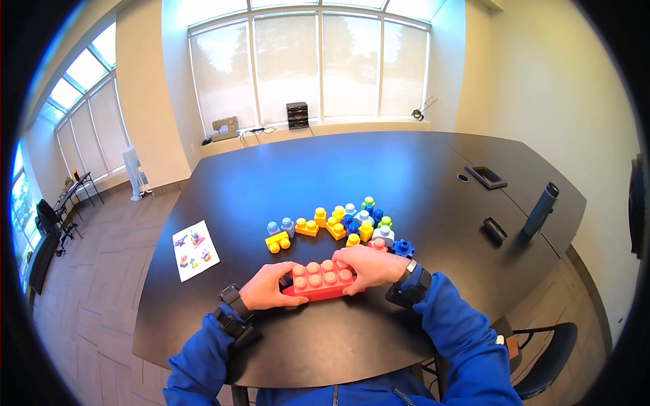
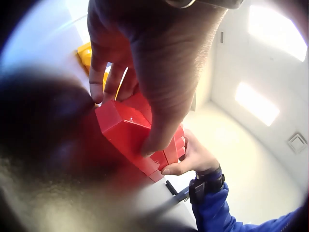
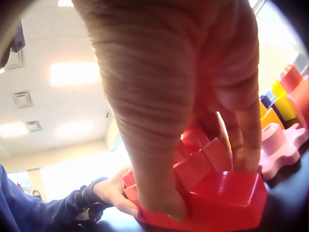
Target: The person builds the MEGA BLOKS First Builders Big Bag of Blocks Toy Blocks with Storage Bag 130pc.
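Observation:
Near the table's front edge sits a red block assembly (image 1: 323,292), with round studs on top and a wider red piece below with sloped ends. My left hand (image 1: 271,287) grips its left end, thumb on the near side and fingers behind. On the right end my right hand (image 1: 369,267) pinches the red blocks, thumb in front. In the left wrist view the left thumb presses the side of the red piece (image 2: 128,133). The right wrist view has the right thumb against the red base (image 3: 227,193), fingers on the far side.
Behind the hands lie several yellow blocks (image 1: 307,228), blue blocks (image 1: 403,248) and other coloured blocks. A picture sheet (image 1: 196,250) is at the left. On the right are a bottle (image 1: 542,208), a black case (image 1: 495,231) and a table socket frame (image 1: 485,177).

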Tool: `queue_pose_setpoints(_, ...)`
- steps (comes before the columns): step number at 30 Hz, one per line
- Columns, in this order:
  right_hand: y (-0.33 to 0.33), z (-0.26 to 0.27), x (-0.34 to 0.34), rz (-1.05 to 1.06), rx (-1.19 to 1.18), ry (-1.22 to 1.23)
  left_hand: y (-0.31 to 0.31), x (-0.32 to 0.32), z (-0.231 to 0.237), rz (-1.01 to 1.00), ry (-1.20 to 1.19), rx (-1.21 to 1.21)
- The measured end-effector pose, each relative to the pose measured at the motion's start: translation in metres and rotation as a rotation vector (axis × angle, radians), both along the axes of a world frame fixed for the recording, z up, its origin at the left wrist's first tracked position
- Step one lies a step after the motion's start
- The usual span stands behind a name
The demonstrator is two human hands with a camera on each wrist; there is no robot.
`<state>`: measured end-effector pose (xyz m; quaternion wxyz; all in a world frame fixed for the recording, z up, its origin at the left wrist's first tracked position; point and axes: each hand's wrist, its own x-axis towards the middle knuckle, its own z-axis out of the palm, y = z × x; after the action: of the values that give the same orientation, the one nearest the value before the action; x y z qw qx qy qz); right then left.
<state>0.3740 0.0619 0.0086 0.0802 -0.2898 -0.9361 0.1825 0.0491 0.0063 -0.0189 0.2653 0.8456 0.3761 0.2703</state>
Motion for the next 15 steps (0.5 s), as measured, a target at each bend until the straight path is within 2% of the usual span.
queue_pose_setpoints(11, 0.006, -0.008, 0.001, -0.03, 0.009, 0.039, 0.005, 0.0, 0.001, 0.037, -0.009, -0.05)
queue_pose_setpoints(13, 0.004, -0.006, 0.004, 0.053, 0.123, 0.2, 0.006, -0.001, -0.001, 0.04, 0.0, -0.048)
queue_pose_setpoints(15, 0.004, 0.01, 0.009, -0.006, 0.051, 0.24, 0.008, -0.005, -0.008, 0.056, 0.017, -0.036)
